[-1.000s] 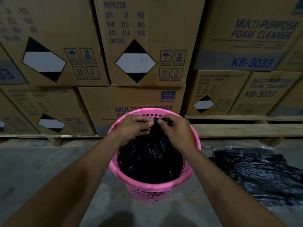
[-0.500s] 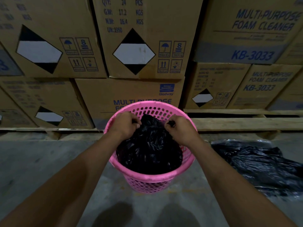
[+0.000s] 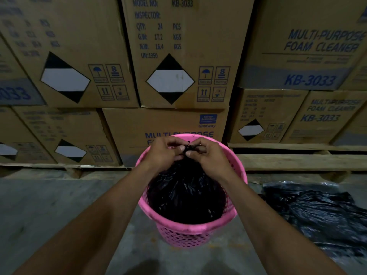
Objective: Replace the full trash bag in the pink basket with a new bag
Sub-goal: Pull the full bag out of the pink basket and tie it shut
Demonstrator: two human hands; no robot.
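Dim storeroom, grey concrete floor [image 3: 49,205]
Stacked cardboard boxes [image 3: 184,56] on wooden pallets [image 3: 297,161] beyond the hands, "KB-3033 Foam Cleaner" print

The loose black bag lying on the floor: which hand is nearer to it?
Right. The right hand pinches the neck of the full bag over the pink basket, on the side toward the loose black bag; the left hand is farther off.
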